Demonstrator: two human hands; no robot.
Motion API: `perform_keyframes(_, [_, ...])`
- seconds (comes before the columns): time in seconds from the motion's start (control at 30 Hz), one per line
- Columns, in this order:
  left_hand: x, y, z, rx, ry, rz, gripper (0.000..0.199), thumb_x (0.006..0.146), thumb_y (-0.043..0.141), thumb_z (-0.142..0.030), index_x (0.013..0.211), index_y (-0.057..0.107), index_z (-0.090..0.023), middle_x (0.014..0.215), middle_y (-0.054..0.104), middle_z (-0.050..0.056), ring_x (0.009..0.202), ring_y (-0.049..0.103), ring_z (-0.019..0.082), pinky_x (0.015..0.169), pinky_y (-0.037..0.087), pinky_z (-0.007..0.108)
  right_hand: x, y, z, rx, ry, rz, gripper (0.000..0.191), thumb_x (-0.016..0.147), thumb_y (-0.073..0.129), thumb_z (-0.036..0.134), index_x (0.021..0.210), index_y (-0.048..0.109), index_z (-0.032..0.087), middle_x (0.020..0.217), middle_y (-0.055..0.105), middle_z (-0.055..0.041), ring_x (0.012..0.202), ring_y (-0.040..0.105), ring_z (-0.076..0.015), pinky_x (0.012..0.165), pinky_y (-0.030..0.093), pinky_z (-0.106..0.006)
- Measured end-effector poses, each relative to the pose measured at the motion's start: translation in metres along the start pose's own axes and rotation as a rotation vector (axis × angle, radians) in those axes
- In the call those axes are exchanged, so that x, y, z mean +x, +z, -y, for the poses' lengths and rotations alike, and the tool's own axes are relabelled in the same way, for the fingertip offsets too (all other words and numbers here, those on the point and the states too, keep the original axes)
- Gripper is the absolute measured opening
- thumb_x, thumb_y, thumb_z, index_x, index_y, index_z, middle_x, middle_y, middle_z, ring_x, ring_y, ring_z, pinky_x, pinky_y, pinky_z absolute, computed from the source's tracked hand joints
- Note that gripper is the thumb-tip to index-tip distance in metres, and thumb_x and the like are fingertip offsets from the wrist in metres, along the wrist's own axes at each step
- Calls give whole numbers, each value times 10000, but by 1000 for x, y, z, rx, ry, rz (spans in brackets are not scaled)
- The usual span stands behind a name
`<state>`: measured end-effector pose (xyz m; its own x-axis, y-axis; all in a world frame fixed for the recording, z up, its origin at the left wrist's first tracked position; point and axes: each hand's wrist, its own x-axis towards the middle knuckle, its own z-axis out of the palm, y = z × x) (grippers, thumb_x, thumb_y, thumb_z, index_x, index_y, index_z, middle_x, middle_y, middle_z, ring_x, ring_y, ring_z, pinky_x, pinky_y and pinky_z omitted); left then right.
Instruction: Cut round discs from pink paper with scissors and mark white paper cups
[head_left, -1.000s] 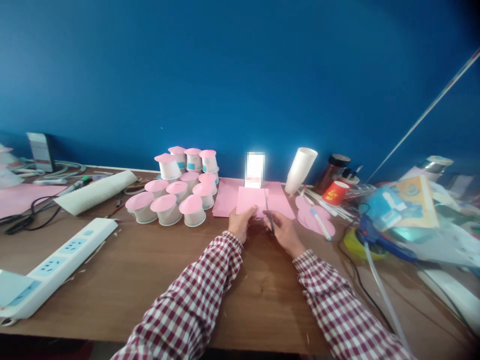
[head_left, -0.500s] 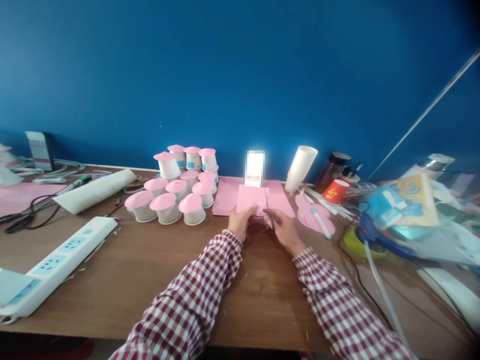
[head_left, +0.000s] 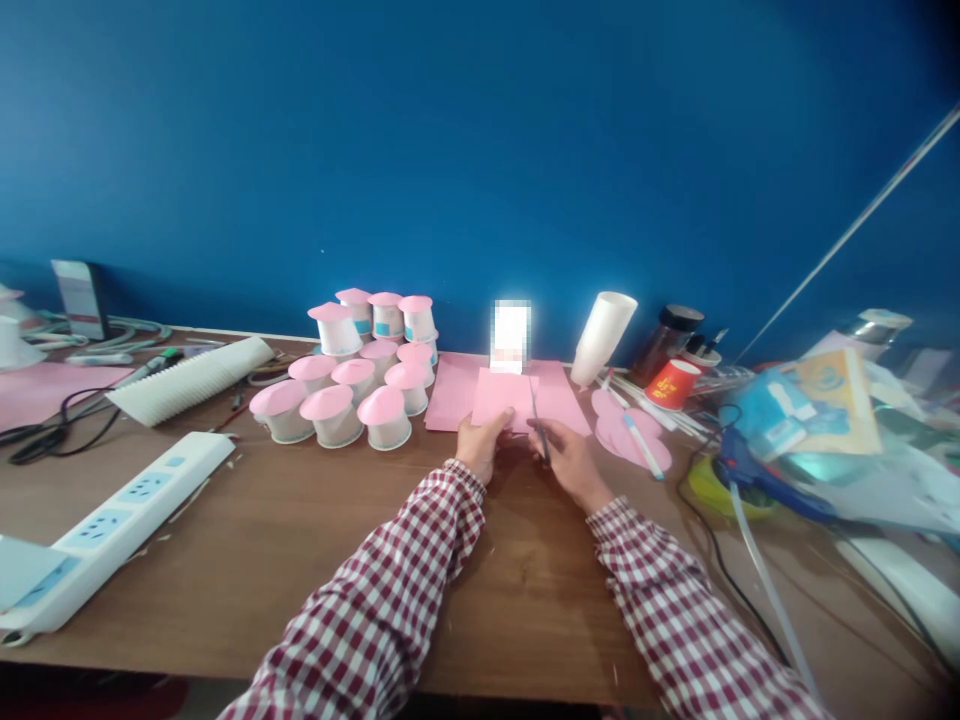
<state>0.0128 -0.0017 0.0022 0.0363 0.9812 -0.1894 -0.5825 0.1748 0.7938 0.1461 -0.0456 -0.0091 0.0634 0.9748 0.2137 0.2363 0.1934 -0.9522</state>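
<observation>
My left hand (head_left: 481, 442) grips the lower edge of a pink paper sheet (head_left: 501, 398), its thumb lying on top. My right hand (head_left: 568, 456) is closed round a pair of scissors (head_left: 533, 402), whose blades point away from me along the sheet's right side. Whether the blades are parted I cannot tell. Behind the held sheet lies a larger stack of pink paper (head_left: 450, 388) on the table. To the right are several pink paper rounds (head_left: 616, 430) with a white-and-blue marker (head_left: 643, 447) across them.
Several white paper cups with pink cone tops (head_left: 328, 405) stand left of the paper. A power strip (head_left: 112, 525) and a stack of nested cups (head_left: 191, 385) lie farther left. On the right are a red cup (head_left: 673, 384), a blue glue gun (head_left: 772, 480) and plastic bags.
</observation>
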Motion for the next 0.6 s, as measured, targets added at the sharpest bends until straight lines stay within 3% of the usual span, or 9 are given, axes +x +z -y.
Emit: perform_keyframes(0.6, [-1, 0, -3, 29, -21, 21, 320, 537, 792, -216, 768, 607, -96, 608, 597, 16, 498, 534, 77, 435, 439, 174, -1, -3, 3, -13, 8, 5, 452, 754, 622, 435, 1103, 610, 148, 686, 601, -20, 601, 550, -130, 552, 484, -257])
